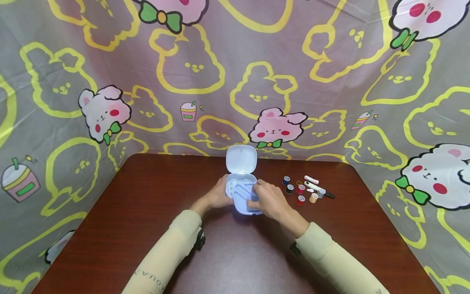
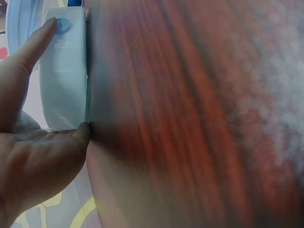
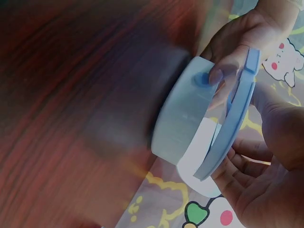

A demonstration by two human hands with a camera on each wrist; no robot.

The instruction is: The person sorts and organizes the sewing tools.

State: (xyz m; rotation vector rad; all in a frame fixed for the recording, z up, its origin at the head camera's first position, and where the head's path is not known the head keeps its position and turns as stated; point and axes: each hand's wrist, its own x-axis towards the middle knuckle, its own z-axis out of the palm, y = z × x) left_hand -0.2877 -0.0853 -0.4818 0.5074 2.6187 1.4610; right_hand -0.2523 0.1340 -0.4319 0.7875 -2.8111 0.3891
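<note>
A small pale blue and white plastic case [image 1: 230, 188] stands on the table with its lid [image 1: 241, 159] raised at the back. My left hand [image 1: 218, 194] grips the case at its left side. In the left wrist view, the thumb of that hand [image 2: 38, 161] lies by a round blue button [image 2: 61, 26] on the case front [image 2: 64, 85]. My right hand [image 1: 271, 199] holds a blue compartment tray [image 1: 242, 202] by its right side. The right wrist view shows the tray [image 3: 228, 128] tilted and partly above the case [image 3: 183, 114].
To the right lie several thread spools, among them a blue spool [image 1: 286, 180], a red spool [image 1: 300, 200] and a beige spool [image 1: 313, 198]. Near them are a black-and-white slim tool [image 1: 328, 194] and a small white strip [image 1: 311, 179]. A patterned curtain [image 1: 220, 73] surrounds the table [image 1: 147, 228].
</note>
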